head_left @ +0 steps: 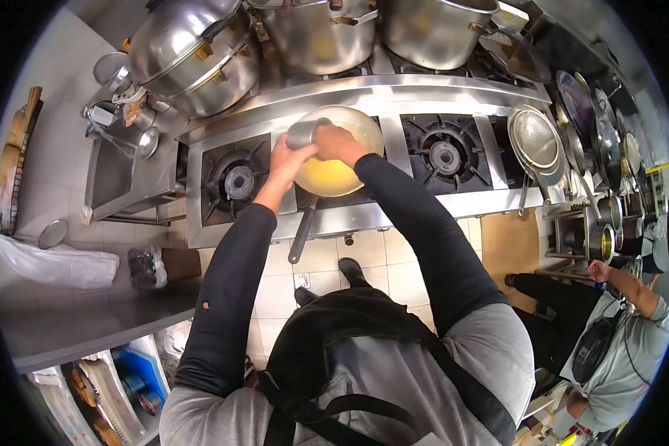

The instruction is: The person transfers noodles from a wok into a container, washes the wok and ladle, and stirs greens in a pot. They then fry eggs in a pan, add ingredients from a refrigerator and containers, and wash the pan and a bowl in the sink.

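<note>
My left hand [285,165] is wrapped around a small metal cup [302,134], which is tilted over a pale frying pan [373,134]. Close against the cup's mouth, my right hand [336,144] has its fingers curled; the fingertips and anything in them are hidden. Yellow liquid [331,177] covers part of the pan's bottom, below both hands. The pan rests on the stove, and its dark handle [302,234] points toward me over the front edge.
Gas burners [238,182] flank the pan, the right burner [445,157] included. Large steel pots [316,37] line the back. Strainers [535,140] lie on the right end. A ladle [148,141] is at the left. A co-worker [609,334] stands behind me on the right.
</note>
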Demonstrator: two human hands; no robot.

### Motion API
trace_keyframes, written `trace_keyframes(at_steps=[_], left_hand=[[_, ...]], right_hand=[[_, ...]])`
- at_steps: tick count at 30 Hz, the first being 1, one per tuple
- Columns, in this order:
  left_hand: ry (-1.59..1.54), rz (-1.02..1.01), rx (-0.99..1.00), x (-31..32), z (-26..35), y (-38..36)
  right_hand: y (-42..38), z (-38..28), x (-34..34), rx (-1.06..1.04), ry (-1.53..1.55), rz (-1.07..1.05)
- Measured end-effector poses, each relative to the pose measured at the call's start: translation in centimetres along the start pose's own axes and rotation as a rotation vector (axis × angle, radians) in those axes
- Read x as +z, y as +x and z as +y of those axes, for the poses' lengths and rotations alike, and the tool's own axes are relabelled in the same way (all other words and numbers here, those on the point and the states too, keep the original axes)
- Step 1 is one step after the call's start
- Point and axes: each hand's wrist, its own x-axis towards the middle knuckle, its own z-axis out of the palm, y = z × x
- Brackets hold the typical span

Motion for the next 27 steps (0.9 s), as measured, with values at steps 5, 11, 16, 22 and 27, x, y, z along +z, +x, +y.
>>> trace_keyframes(at_steps=[5, 11, 16, 22, 27], left_hand=[[-0.008, 0.03, -0.086, 0.1, -0.9, 0.7], [0.061, 0.101, -0.094, -0.8, -1.4, 0.5], [0.017, 0.043, -0.095, -1.8, -1.0, 0.0], [-0.097, 0.042, -0.146, -1.2, -0.7, -0.3], [-0.157, 0.09, -0.179, -3.0, -1.5, -0.9]], right_hand=[[0.4, 0.2, -0.6, -0.008, -0.028, -0.096], [-0.7, 0.9, -2.3, -0.054, -0.131, -0.14], [-0.6, 1.3, -2.3, -0.115, -0.081, -0.07], [0.2, -0.7, -1.0, -0.118, -0.16, -0.081], [-0.2, 1.8, -2.4, -0.253, -0.113, -0.001]])
